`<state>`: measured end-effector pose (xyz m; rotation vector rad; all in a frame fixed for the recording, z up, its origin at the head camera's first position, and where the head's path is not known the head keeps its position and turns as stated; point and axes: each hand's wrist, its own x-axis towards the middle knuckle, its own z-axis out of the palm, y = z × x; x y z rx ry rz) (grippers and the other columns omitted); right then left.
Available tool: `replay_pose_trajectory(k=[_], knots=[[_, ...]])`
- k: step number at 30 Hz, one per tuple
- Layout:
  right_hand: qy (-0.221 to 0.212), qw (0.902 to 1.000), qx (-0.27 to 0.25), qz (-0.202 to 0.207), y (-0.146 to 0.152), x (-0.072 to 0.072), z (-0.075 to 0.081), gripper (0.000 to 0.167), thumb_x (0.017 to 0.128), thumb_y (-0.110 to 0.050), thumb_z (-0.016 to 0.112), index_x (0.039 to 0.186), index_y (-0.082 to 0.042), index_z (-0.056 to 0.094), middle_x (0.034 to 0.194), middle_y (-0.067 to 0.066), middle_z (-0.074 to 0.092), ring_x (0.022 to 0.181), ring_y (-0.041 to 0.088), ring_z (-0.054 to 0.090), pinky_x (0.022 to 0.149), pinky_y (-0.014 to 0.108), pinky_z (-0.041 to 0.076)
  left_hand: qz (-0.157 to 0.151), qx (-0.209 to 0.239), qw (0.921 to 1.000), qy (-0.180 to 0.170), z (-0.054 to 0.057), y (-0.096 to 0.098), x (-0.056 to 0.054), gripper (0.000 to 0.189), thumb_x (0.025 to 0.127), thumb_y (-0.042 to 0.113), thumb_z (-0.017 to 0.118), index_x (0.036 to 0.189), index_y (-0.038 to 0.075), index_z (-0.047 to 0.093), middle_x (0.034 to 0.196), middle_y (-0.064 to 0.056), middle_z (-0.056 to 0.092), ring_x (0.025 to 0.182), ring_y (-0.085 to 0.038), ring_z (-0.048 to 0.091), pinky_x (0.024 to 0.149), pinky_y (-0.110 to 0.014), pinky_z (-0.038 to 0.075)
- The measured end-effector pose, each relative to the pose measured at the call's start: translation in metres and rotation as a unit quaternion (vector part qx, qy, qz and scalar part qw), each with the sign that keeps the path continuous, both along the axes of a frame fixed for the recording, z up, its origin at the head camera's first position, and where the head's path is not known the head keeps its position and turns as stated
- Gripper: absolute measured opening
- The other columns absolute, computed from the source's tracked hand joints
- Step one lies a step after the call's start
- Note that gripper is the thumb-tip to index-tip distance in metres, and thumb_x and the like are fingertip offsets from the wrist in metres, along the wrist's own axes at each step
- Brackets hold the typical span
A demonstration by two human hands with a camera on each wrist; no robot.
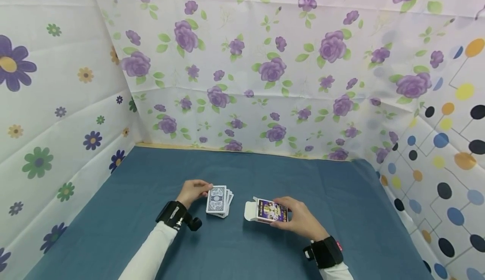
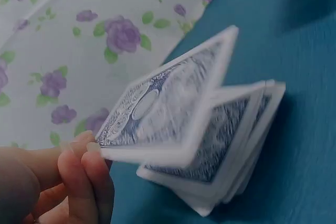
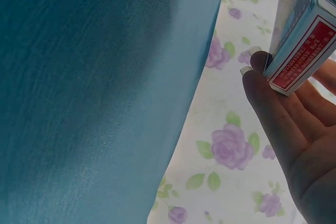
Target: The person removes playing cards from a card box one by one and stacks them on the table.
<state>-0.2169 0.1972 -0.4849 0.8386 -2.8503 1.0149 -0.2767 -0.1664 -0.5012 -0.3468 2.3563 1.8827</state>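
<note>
My left hand (image 1: 192, 192) pinches a packet of blue-and-white playing cards (image 1: 217, 199) at one corner, between thumb and fingers. In the left wrist view this upper packet (image 2: 157, 103) tilts away from more cards (image 2: 210, 150) beneath it, which are spread unevenly, backs showing. Whether the lower cards touch the cloth is unclear. To the right, my right hand (image 1: 301, 219) grips a card box (image 1: 272, 211) by its sides, with its purple picture face up. The box's white end flap (image 1: 250, 211) stands open toward the cards. Red printed panels (image 3: 307, 53) show on the box in the right wrist view.
A blue cloth (image 1: 235, 250) covers the table. Floral sheets (image 1: 242, 61) hang behind it, with a flower-patterned one (image 1: 57, 145) on the left and a dotted one (image 1: 447, 153) on the right. Each wrist wears a black strap (image 1: 326, 252) with a camera.
</note>
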Motion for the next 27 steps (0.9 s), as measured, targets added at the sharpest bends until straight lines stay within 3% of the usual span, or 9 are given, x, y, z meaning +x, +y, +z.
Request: replay_pose_trajectory(k=[6, 11, 18, 27], knots=[[0.002, 1.0, 0.001, 0.0, 0.0, -0.001, -0.001, 0.069, 0.078, -0.055, 0.074, 0.131, -0.014, 0.059, 0.126, 0.003, 0.062, 0.107, 0.017, 0.061, 0.085, 0.038, 0.052, 0.024, -0.011, 0.9996, -0.01, -0.01, -0.002, -0.014, 0.031, 0.087, 0.017, 0.073, 0.109, -0.003, 0.07, 0.077, -0.001, 0.067, 0.059, -0.005, 0.056, 0.061, -0.022, 0.046], [-0.005, 1.0, 0.002, 0.001, 0.0, -0.001, -0.003, 0.068, 0.077, -0.055, 0.074, 0.13, -0.015, 0.059, 0.125, 0.002, 0.062, 0.106, 0.017, 0.061, 0.085, 0.037, 0.052, 0.039, -0.001, 0.999, -0.024, -0.017, 0.003, -0.019, 0.028, 0.086, 0.015, 0.074, 0.106, -0.004, 0.071, 0.076, -0.002, 0.067, 0.058, -0.007, 0.056, 0.059, -0.022, 0.046], [-0.009, 1.0, -0.002, -0.001, 0.0, 0.0, -0.006, 0.069, 0.077, -0.055, 0.074, 0.131, -0.015, 0.059, 0.125, 0.003, 0.062, 0.106, 0.017, 0.061, 0.085, 0.038, 0.052, 0.038, -0.01, 0.9991, -0.014, -0.023, 0.006, -0.019, 0.025, 0.085, 0.013, 0.074, 0.103, -0.005, 0.072, 0.076, -0.004, 0.069, 0.057, -0.007, 0.057, 0.057, -0.022, 0.047], [-0.012, 0.9999, 0.004, -0.007, 0.001, 0.0, -0.006, 0.069, 0.077, -0.051, 0.076, 0.131, -0.013, 0.059, 0.127, 0.004, 0.062, 0.109, 0.019, 0.061, 0.087, 0.039, 0.052, 0.038, -0.029, 0.9988, 0.004, -0.021, 0.012, -0.016, 0.022, 0.084, 0.011, 0.075, 0.101, -0.003, 0.073, 0.087, -0.012, 0.073, 0.056, -0.007, 0.06, 0.059, -0.022, 0.051]])
